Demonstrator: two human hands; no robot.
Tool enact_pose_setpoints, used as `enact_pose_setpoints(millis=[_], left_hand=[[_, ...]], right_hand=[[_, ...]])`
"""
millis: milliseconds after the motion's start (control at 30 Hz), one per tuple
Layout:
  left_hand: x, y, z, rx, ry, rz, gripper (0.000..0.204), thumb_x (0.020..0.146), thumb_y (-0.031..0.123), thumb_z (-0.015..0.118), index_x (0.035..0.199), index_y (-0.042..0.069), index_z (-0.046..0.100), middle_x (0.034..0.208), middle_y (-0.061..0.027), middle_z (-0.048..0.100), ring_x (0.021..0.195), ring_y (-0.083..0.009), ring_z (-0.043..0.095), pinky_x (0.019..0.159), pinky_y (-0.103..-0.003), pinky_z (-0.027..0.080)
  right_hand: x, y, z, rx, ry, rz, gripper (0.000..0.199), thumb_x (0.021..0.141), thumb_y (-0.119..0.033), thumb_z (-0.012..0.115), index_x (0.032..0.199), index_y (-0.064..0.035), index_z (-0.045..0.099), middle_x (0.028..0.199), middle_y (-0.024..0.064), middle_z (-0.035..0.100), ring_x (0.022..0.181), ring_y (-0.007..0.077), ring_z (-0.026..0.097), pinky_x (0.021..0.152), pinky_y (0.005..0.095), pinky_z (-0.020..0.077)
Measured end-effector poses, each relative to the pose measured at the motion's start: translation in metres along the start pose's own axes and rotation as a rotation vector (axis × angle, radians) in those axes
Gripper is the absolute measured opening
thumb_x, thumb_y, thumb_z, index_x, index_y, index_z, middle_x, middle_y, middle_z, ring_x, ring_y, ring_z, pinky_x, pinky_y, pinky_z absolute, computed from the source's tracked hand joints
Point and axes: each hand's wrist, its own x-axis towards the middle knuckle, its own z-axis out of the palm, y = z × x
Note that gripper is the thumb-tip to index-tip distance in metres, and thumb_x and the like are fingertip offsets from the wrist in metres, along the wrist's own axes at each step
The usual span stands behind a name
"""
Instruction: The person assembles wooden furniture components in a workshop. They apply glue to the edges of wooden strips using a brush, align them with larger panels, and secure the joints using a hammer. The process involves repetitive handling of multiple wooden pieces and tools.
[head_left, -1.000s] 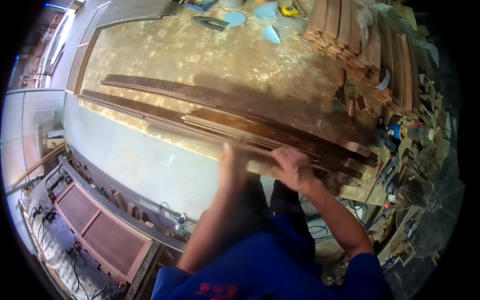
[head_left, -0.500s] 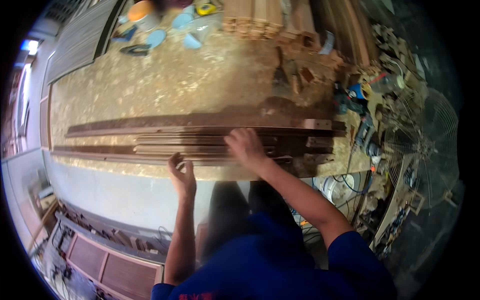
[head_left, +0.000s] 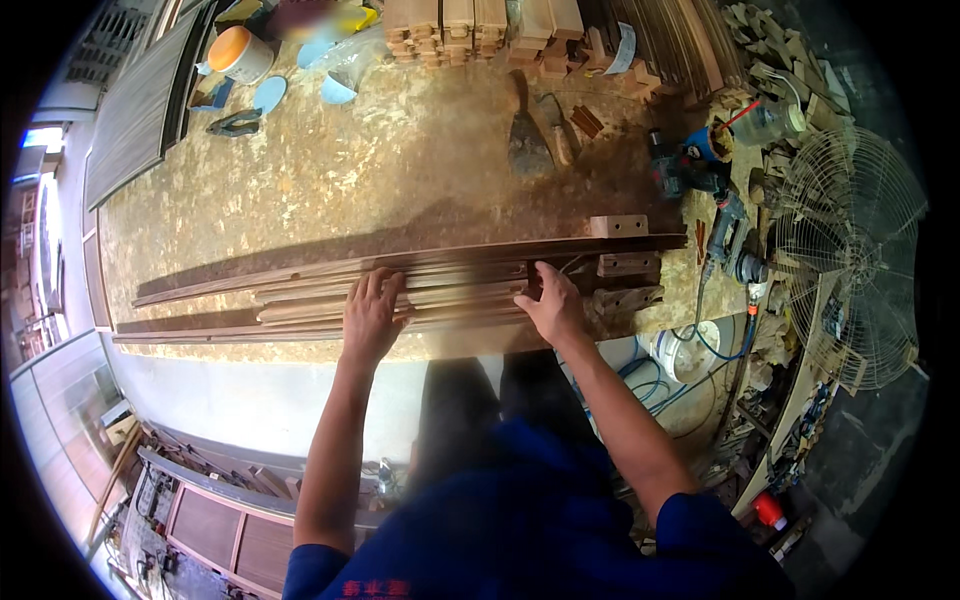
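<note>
Worktable with a mottled tan board surface, viewed from above. Along the front edge, I have the left hand laid across a bundle of thin, straight, light-brown wooden strips, its fingers bent over them and its thumb toward the front edge; whether it grips them, I cannot tell. I have the right hand at the bundle's right end, thumb and fingers parted. The bundle lies lengthwise between a long dark-brown wooden strip behind and a second such strip in front, both reaching further toward the left edge. Toward the right edge, I note a pale rectangular wooden block with drilled holes, and, nearer the far edge, a dark-bladed scraper with a wooden handle. In the far left corner, I make out a white cylindrical tub with an orange lid; nearby lie dark-handled pliers.
</note>
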Motion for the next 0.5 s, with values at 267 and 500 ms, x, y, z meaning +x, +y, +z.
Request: enact_pose_setpoints(millis=[267,500], left_hand=[[0.005,-0.019,-0.009,0.047,-0.128,0.102,0.061,0.075,0.015,0.087,0.130,0.006,0.062,0.129,-0.0108,0.061,0.121,-0.0331,0.059,0.102,-0.045,0.050],[0.009,-0.025,-0.013,0.159,-0.121,0.260,0.057,0.081,0.016,0.081,0.133,0.004,0.060,0.125,-0.0129,0.060,0.117,-0.0329,0.058,0.106,-0.044,0.047]], right_hand=[[0.000,-0.012,-0.006,0.016,-0.048,0.013,0.053,0.083,-0.011,0.082,0.131,0.0013,0.065,0.123,0.0258,0.070,0.115,0.0416,0.068,0.096,0.0447,0.0561],[0.000,-0.007,0.009,0.222,-0.118,0.306,0.049,0.084,-0.013,0.083,0.127,0.0055,0.068,0.113,0.0212,0.076,0.105,0.0307,0.075,0.092,0.0380,0.0590]])
